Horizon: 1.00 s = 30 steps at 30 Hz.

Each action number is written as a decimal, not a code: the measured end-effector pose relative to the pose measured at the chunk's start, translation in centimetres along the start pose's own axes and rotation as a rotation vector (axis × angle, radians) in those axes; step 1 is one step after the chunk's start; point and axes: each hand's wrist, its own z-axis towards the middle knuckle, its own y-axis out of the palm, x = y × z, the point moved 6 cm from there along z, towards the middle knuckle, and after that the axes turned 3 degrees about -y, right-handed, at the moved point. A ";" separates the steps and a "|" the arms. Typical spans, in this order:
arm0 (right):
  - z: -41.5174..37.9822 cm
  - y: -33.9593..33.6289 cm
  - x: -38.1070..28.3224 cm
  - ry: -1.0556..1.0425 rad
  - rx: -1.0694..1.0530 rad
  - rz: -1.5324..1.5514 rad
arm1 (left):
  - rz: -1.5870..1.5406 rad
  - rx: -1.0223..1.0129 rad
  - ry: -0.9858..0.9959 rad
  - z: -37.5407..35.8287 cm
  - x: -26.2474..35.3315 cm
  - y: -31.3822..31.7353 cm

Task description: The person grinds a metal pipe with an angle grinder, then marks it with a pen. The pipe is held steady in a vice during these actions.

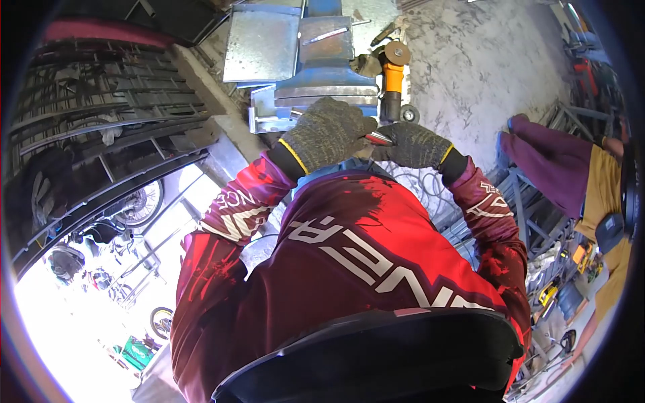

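Note:
Both of my hands wear dark grey knit gloves and come together in front of my chest. My left hand (325,132) is closed, its fingertips at one end of a small red and silver object (379,138). At its other end my right hand (418,146) has its fingers curled around it. The kind of object cannot be made out, as the gloves cover much of it. Just beyond my hands stands a blue bench vise (326,82), with a thin silver marker-like stick (326,35) lying on it. A yellow angle grinder (394,77) with a brown disc lies right of the vise.
A flat metal plate (261,46) lies left of the vise. A small wheel (409,113) sits near the grinder. Metal racks (101,127) stand at left. On the right are steel frames (531,208) and another person in purple trousers (554,161).

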 end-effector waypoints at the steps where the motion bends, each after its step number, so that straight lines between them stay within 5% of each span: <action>1: -0.1 0.0 -0.1 -0.060 0.043 0.048 | 0.003 -0.008 0.005 0.1 0.1 -0.1; 18: -1.2 -0.9 -0.3 0.008 0.071 -0.024 | -0.118 0.182 -0.077 -2.9 -0.9 -6.8; 21: -1.1 -0.5 0.7 -0.035 0.136 -0.004 | -0.369 0.413 -0.301 -4.5 -4.2 -9.4; 25: -1.5 -0.2 1.2 0.009 0.147 0.058 | -0.411 0.670 -0.338 -6.4 -9.6 -9.4; 30: -2.1 1.4 1.2 0.022 0.310 0.093 | -0.475 0.637 -0.391 -2.3 -16.3 -4.0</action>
